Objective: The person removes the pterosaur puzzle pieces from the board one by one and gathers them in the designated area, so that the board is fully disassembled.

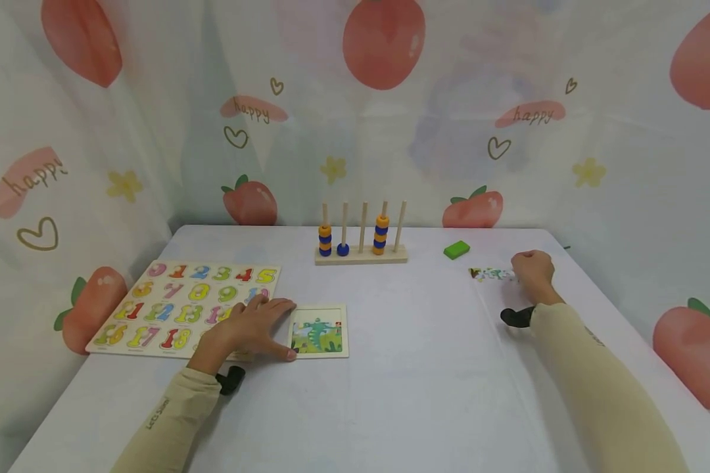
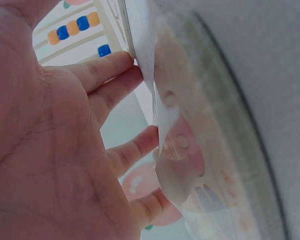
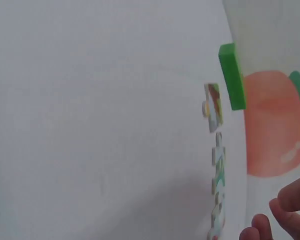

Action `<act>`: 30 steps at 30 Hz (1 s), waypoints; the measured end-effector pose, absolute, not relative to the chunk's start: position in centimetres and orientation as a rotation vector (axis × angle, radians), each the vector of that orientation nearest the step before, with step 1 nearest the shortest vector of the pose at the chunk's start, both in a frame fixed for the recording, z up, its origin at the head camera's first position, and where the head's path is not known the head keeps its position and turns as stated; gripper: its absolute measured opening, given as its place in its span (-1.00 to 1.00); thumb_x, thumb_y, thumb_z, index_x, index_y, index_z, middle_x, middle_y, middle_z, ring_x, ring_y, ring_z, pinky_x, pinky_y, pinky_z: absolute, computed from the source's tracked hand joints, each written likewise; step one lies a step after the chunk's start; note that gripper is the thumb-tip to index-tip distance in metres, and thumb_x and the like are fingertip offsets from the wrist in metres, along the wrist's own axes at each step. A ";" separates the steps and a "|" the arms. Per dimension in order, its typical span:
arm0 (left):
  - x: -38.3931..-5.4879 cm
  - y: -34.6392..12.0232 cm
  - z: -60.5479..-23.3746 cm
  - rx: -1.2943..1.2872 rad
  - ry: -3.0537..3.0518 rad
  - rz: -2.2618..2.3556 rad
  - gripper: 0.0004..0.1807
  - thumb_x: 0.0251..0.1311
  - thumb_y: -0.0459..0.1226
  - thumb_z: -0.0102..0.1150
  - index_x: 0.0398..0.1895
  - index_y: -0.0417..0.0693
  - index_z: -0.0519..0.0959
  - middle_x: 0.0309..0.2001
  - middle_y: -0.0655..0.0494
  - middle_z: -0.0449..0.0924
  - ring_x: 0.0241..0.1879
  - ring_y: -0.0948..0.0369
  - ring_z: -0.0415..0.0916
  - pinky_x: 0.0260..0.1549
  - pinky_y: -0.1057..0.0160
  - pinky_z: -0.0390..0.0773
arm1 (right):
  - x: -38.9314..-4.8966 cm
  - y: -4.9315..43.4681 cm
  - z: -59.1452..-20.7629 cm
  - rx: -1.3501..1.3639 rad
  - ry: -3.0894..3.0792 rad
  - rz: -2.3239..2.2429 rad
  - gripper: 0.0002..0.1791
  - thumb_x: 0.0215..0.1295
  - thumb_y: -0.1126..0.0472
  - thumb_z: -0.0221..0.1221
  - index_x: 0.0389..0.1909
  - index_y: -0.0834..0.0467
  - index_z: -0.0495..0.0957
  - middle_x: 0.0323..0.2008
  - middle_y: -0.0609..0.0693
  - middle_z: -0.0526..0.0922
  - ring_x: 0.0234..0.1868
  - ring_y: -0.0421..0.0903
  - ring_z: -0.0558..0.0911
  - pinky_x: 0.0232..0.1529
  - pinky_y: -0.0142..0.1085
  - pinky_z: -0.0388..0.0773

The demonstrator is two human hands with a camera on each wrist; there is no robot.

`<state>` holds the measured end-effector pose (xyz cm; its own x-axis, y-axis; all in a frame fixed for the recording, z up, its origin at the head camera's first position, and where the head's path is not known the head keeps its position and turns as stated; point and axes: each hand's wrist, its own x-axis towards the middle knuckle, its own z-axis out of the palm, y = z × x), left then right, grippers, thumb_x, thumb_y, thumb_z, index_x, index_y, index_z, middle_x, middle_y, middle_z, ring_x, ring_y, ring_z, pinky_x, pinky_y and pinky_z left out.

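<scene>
The left hand (image 1: 247, 330), fingers spread and unclenched, touches the green-creature jigsaw (image 1: 317, 336) at nine o'clock. Toward two o'clock, the right hand (image 1: 534, 272) curls; whether it grasps anything, I cannot tell. Loose jigsaw pieces (image 1: 497, 274) lie at its nine, the green block (image 1: 457, 249) at ten.

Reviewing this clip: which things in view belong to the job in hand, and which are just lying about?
Likely part of the job:
picture puzzle frame, partly filled, left hand at its edge
loose puzzle pieces, right hand near them

Apparently just lying about:
number board
bead stand
green block
</scene>
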<state>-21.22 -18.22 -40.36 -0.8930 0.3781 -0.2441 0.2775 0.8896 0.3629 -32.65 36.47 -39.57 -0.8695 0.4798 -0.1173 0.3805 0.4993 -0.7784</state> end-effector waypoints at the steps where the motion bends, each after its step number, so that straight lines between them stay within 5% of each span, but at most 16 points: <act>1: -21.1 -18.2 -40.2 0.489 2.747 0.461 0.13 0.08 0.20 0.58 0.65 -0.01 0.28 0.64 -0.06 0.20 0.63 -0.30 -0.11 0.46 -0.50 -0.07 | -32.7 36.1 -39.4 -0.724 -2.618 1.306 -0.41 0.61 0.15 -0.14 0.46 0.46 0.35 0.37 0.40 0.45 0.31 0.25 0.45 0.37 0.12 0.42; 8: -21.1 -18.3 -40.1 0.493 2.756 0.467 0.12 0.07 0.21 0.58 0.65 0.00 0.30 0.63 -0.06 0.21 0.63 -0.30 -0.09 0.46 -0.51 -0.07 | -32.6 33.7 -38.6 -0.577 -2.603 1.335 -0.43 0.61 0.13 -0.11 0.44 0.40 0.41 0.39 0.37 0.45 0.34 0.24 0.44 0.31 0.05 0.44; 24: -21.1 -18.3 -39.9 0.500 2.742 0.449 0.14 0.08 0.23 0.55 0.67 0.00 0.27 0.65 -0.05 0.18 0.64 -0.29 -0.13 0.47 -0.48 -0.08 | -30.4 27.8 -37.6 -0.355 -2.558 1.514 -0.48 0.61 0.21 -0.03 0.43 0.39 0.43 0.33 0.34 0.50 0.02 0.01 0.49 -0.20 -0.37 0.47; 30: -21.1 -18.1 -40.0 0.499 2.752 0.451 0.13 0.07 0.20 0.58 0.65 -0.01 0.29 0.63 -0.06 0.22 0.62 -0.30 -0.08 0.45 -0.50 -0.02 | -30.0 25.8 -37.7 -0.280 -2.576 1.539 -0.50 0.60 0.24 -0.03 0.41 0.41 0.44 0.34 0.34 0.48 0.18 0.11 0.50 0.01 -0.29 0.48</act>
